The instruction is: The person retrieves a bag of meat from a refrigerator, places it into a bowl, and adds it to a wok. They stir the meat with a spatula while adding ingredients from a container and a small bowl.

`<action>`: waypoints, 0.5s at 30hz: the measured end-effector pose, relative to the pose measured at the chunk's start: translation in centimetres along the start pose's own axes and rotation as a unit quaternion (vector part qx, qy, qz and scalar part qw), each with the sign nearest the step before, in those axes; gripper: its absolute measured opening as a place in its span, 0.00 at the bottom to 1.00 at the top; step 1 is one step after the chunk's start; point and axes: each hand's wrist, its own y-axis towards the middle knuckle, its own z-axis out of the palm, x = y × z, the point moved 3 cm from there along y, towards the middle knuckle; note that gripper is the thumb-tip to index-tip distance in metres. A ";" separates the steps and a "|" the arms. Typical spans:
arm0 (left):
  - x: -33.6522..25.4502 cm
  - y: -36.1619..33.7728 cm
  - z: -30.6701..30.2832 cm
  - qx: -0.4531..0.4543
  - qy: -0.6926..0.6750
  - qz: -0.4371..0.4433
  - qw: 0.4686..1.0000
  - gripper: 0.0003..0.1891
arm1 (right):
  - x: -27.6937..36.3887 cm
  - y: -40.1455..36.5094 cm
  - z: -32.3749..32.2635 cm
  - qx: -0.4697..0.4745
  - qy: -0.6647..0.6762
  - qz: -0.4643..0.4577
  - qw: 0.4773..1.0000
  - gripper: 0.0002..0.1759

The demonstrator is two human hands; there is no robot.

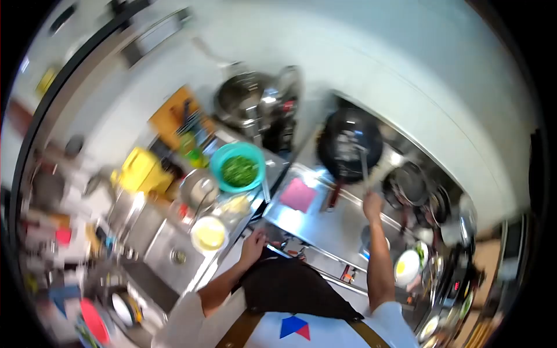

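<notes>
My right hand [373, 205] is closed round the handle of a long-handled cooking utensil [364, 165]. The utensil's head reaches into a black wok [333, 145] on the stove, among pale pieces of food [348, 145]; blur hides whether it is a spatula or a ladle. My left hand [253, 246] is low in front of my apron [284, 284], close to the counter's front edge. Its fingers are smeared, so their grip does not show. Nearest to it are a white bowl of yellow food [209, 234] and a pink cloth [298, 194] on the steel stove top.
A turquoise bowl of chopped greens [239, 167] stands left of the stove, with a large metal pot [246, 98] behind. Further left are a yellow container [143, 170] and a steel sink [168, 249]. Dark pans [411, 182] and a white plate [407, 267] are on the right.
</notes>
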 end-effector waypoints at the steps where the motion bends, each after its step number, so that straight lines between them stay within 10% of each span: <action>1: -1.2 -0.7 -1.5 -0.073 -0.059 -0.005 0.996 0.13 | 1.8 -0.5 -0.7 -0.005 0.059 0.058 0.997 0.13; 3: -0.3 -2.1 -4.7 -0.231 0.015 0.058 0.971 0.10 | 2.5 -1.1 0.9 -0.015 0.249 0.078 0.965 0.19; 7: 1.3 -3.8 -11.7 -0.476 -0.002 0.106 0.873 0.07 | 4.9 -1.9 -0.3 -0.038 0.171 0.034 0.984 0.20; 13: 11.6 1.6 -24.4 -0.613 0.107 -0.006 0.783 0.14 | 4.5 -1.2 -0.2 -0.040 0.029 0.022 0.999 0.25; 15: 13.9 4.7 -26.4 -0.469 -0.328 -0.147 0.807 0.12 | 6.3 -0.9 -1.8 -0.074 0.037 -0.015 0.997 0.25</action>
